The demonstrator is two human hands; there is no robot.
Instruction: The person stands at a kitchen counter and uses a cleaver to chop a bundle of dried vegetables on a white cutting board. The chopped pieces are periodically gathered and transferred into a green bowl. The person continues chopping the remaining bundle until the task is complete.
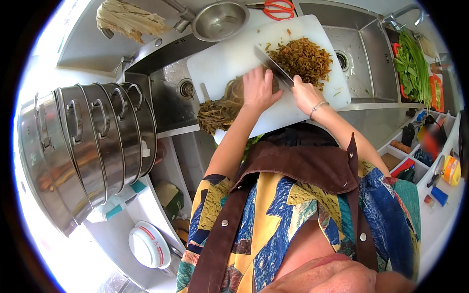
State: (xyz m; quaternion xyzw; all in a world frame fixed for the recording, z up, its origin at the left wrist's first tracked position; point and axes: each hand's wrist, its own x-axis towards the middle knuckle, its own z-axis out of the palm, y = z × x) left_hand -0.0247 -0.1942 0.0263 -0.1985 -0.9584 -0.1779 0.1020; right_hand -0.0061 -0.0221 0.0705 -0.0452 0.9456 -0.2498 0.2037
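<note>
Grasping the handle of a cleaver [272, 66], the right hand [305, 95] sets its blade between two heaps on a white cutting board [222, 58]. Fingers flat, the left hand [259, 89] presses down on a bundle of long brownish greens [220, 111], gripping nothing. Chopped greens [300, 58] lie far right of the blade. Farther off sit a steel bowl [220, 20] and orange scissors [276, 8].

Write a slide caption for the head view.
Left hand steadies brown greens while right hand chops with cleaver.
</note>
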